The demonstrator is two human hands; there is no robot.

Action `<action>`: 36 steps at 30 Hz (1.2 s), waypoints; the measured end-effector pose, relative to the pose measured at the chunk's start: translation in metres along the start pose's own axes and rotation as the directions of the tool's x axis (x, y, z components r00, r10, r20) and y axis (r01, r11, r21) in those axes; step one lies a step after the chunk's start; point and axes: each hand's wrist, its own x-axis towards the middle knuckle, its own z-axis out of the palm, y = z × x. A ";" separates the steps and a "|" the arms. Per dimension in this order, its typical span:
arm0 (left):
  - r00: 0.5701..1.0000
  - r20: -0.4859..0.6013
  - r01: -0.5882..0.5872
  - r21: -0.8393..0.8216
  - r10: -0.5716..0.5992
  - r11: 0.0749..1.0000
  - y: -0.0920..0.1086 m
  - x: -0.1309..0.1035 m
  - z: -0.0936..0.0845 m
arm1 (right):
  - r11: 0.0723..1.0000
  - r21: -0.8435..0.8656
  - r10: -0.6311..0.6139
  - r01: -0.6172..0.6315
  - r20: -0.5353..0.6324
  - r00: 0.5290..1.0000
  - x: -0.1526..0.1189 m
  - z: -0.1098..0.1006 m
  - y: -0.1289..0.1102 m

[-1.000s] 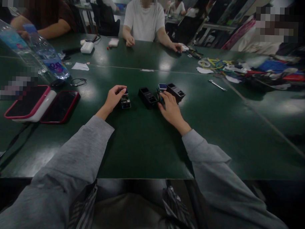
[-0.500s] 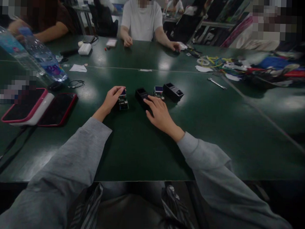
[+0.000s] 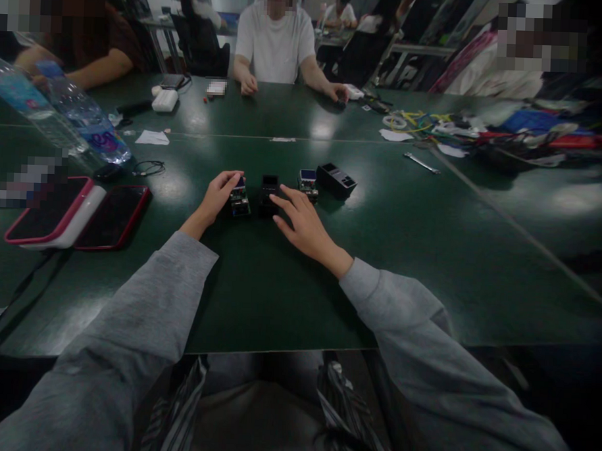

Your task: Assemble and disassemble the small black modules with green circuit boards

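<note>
My left hand grips the left side of a small circuit board with a little screen at its top, which is on the table. To the right of it lies a black plastic case with a rectangular window. My right hand is open, fingers spread, its fingertips at the right side of this case; whether they press on it I cannot tell. Behind that hand lie a second circuit board with a screen and another black case, set at an angle.
Phones in red cases and plastic bottles are at the left. A wrench and a heap of cables lie at the right. Across the green table sits a person in a white shirt.
The near black case has turned from slanted to nearly straight and come closer to the left circuit board. My right hand has moved slightly left. The left hand keeps its hold.
</note>
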 end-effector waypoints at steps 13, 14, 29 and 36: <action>0.998 0.056 -0.014 0.129 0.007 0.992 -0.004 0.000 -0.002 | 0.956 -0.068 0.277 -0.286 -0.110 0.954 -0.006 0.003 0.043; 0.998 0.063 -0.012 0.129 0.004 0.992 -0.003 -0.001 -0.002 | 0.957 -0.069 0.273 -0.281 -0.106 0.956 -0.006 0.002 0.041; 0.990 0.140 -0.034 0.139 0.015 0.990 -0.001 -0.004 -0.006 | 0.975 0.041 0.222 -0.219 -0.093 0.971 -0.006 0.006 0.040; 0.990 0.140 -0.041 0.126 0.023 0.991 -0.003 -0.003 -0.006 | 0.974 0.084 0.218 -0.210 -0.089 0.972 -0.006 0.002 0.036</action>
